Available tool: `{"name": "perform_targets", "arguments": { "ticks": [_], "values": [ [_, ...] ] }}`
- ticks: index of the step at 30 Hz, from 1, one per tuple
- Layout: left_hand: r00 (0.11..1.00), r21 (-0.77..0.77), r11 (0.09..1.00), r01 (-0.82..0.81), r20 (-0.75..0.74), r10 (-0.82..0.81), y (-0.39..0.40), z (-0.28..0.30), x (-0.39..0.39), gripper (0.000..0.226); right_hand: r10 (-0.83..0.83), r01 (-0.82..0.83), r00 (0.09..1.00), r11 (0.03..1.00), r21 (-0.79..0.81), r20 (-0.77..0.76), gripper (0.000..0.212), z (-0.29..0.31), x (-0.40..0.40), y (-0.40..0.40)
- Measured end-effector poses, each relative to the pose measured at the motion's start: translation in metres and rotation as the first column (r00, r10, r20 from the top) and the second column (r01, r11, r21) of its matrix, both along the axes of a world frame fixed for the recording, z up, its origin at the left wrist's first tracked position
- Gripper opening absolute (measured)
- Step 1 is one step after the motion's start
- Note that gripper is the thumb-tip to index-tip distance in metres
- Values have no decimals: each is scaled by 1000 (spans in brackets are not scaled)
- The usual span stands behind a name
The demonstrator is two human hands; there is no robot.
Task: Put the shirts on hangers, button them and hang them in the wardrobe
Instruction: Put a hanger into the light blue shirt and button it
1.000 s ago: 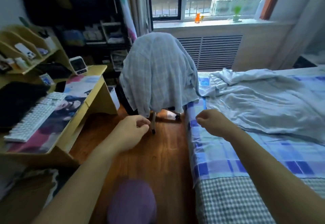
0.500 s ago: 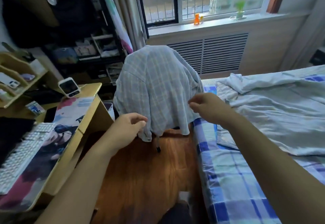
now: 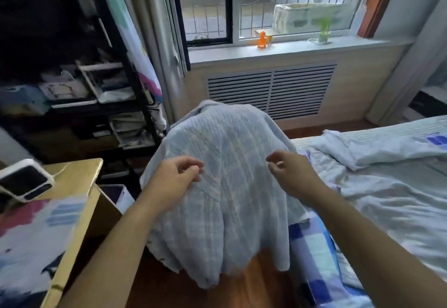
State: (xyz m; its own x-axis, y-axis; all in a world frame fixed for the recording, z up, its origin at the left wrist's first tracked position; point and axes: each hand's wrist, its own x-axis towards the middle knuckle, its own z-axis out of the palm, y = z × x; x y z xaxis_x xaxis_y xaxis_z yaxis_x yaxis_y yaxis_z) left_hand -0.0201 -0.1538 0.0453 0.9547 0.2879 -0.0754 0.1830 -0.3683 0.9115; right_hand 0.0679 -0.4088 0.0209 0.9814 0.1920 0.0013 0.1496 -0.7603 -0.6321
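Observation:
A light blue checked shirt [image 3: 225, 201] hangs draped over a chair back in the middle of the head view, hiding the chair. My left hand [image 3: 176, 177] is over the shirt's left shoulder area, fingers loosely curled, gripping nothing that I can see. My right hand [image 3: 290, 172] hovers at the shirt's right edge, fingers likewise loosely curled and empty. A second, whitish shirt [image 3: 387, 186] lies crumpled on the bed to the right. No hanger or wardrobe is in view.
The bed [image 3: 312, 259] with a blue checked sheet lies at the right, close to the chair. A wooden desk [image 3: 79, 181] with a small white clock [image 3: 24, 179] stands at the left. Behind are a dark cluttered shelf [image 3: 96, 104] and a radiator grille [image 3: 271, 89] under the window.
I have moved closer to the chair and the view has tilted up. Both hands rose from below the shirt's hem to its upper back.

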Motion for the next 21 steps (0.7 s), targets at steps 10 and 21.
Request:
{"name": "perform_targets", "arguments": {
  "ticks": [10,21],
  "values": [
    [999,180,983,-34,35,28,129,-25,179,34,-42,36,993,998,50,113,69,-14,110,72],
    [552,-277,782,559,-579,-600,134,5,288,54,-87,88,996,990,109,-15,65,-49,112,72]
  ]
}}
